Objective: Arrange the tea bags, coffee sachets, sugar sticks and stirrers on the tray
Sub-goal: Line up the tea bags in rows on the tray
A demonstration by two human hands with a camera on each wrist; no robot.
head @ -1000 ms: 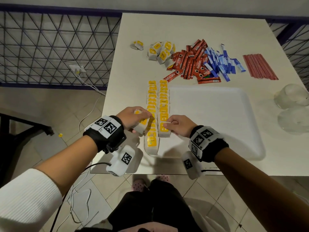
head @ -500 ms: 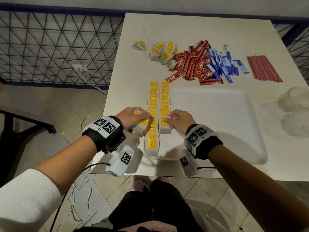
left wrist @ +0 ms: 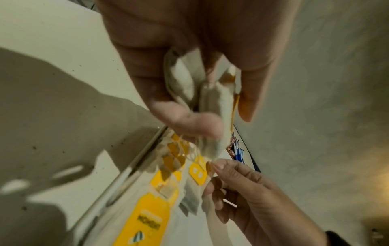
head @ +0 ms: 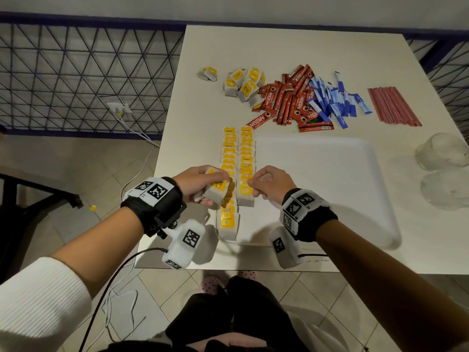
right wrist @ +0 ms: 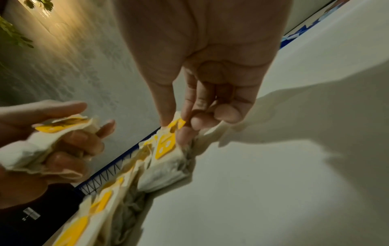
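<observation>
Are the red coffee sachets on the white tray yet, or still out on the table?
Out: the red coffee sachets lie heaped on the table beyond the white tray.

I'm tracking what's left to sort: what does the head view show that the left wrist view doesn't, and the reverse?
Only the head view shows the red stirrers, the loose tea bags and the white tray whole. Only the left wrist view shows, from beneath, the left hand gripping several bunched tea bags. Both show the two tea bag rows, the coffee sachets, the sugar sticks and the right hand at the right row.
</observation>
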